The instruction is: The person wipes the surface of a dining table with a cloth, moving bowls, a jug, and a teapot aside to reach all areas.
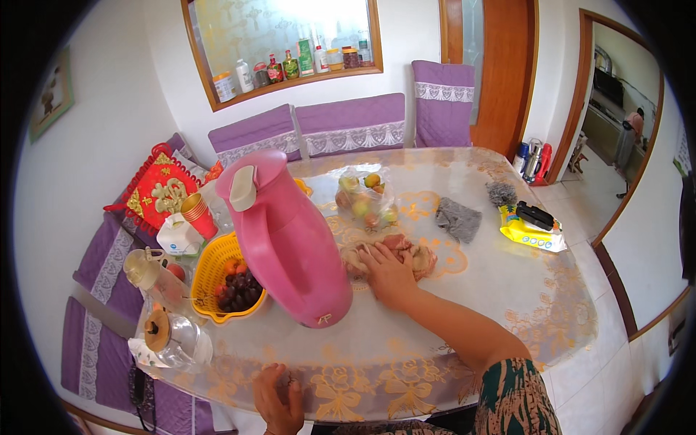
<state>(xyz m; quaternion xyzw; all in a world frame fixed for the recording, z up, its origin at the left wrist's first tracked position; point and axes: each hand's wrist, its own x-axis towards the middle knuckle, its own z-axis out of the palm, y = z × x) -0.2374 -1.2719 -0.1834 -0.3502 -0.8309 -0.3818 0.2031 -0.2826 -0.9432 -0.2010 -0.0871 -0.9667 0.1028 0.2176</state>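
Observation:
My right hand [390, 274] lies flat with fingers spread on a pinkish-beige crumpled cloth [417, 255] in the middle of the table [507, 290]. My left hand [279, 399] rests at the near table edge, fingers curled, with nothing seen in it. A tall pink thermos jug [290, 239] with a white lid lever stands just left of my right hand, tilted in the picture. Beyond the cloth sits a clear bag of green and red fruit [366, 199].
A yellow basket [214, 272] with dark grapes and red fruit stands left of the jug. Red paper cups [199, 214], a glass teapot [177, 341] and a glass pitcher [148, 272] crowd the left edge. A grey cloth [459, 219], a yellow wipes pack [533, 232], purple chairs [351, 123].

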